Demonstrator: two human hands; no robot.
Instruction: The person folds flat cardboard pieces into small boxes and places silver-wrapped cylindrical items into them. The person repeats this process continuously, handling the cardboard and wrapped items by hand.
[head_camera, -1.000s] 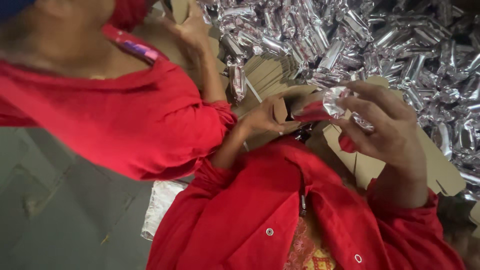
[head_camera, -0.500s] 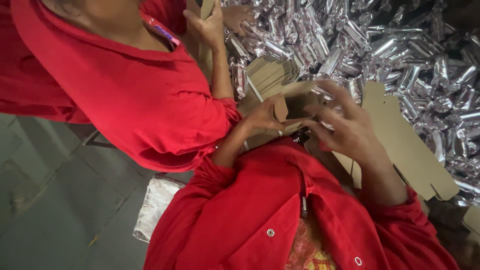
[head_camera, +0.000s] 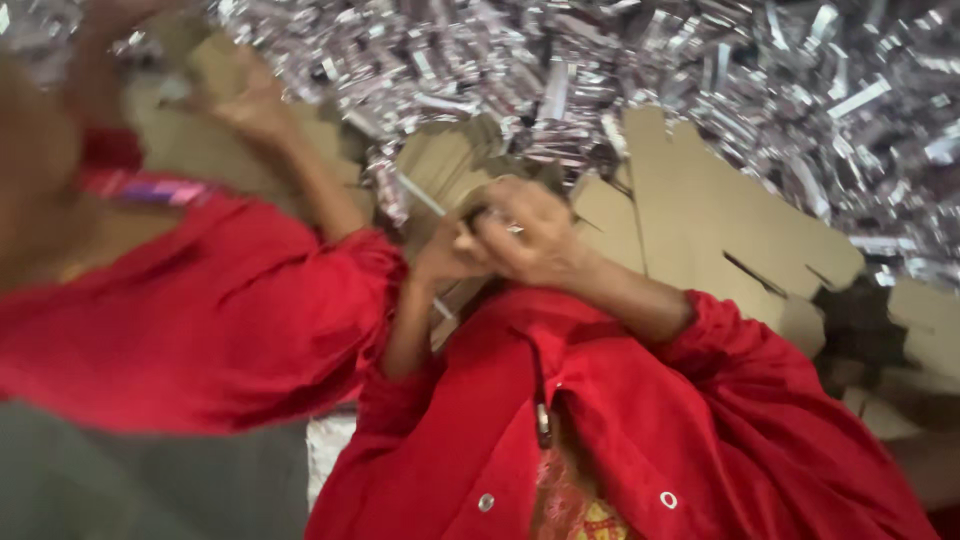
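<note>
Background: a deep heap of silver foil packets (head_camera: 640, 60) fills the top of the view, shiny, crumpled, too blurred to tell single pieces apart. In front of it lie flat brown cardboard blanks (head_camera: 720, 210), die-cut with tabs and slots, overlapping; one slit shows as a dark line near the right blank's lower edge. More cardboard at far right, partly in shadow.

Wearer: red jacket (head_camera: 640, 420) with snap buttons, open at the front over a patterned orange garment.

Right hand (head_camera: 535, 235): raised near the view's middle, fingers curled tight, a ring on one finger. Left hand (head_camera: 445, 255): just beside and touching the right, also curled. Both are closed together on a small folded cardboard piece (head_camera: 480, 195), tan, at the near edge of the blanks; motion blur hides how it is gripped and whether a packet is inside.

Co-worker at left: red sleeve (head_camera: 220, 310) with a striped pink-purple band near the shoulder; that person's hand (head_camera: 250, 105) is up at the heap, against a brown cardboard piece. Grey floor at lower left.
</note>
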